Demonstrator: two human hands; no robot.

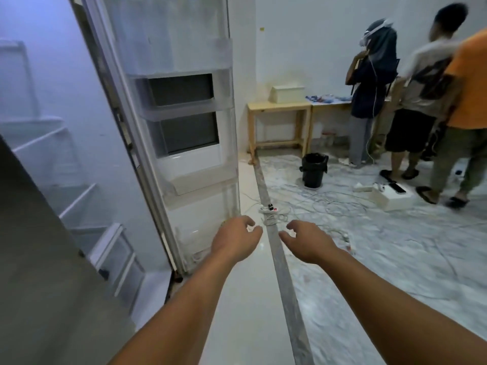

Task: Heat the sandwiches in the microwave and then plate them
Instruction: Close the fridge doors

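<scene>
Tall white open fridge door [184,143] is the landmark. Left hand [234,242] just right of its lower edge, fingers loosely curled, empty. Right hand [307,241] further right, same. Sandwiches, microwave not visible. Left hand nearer the door.

both hands, left hand [234,239] and right hand [308,242], reach forward with loosely curled fingers, holding nothing, beside the open fridge door [181,133]; three people stand by a wooden table [279,108].
</scene>
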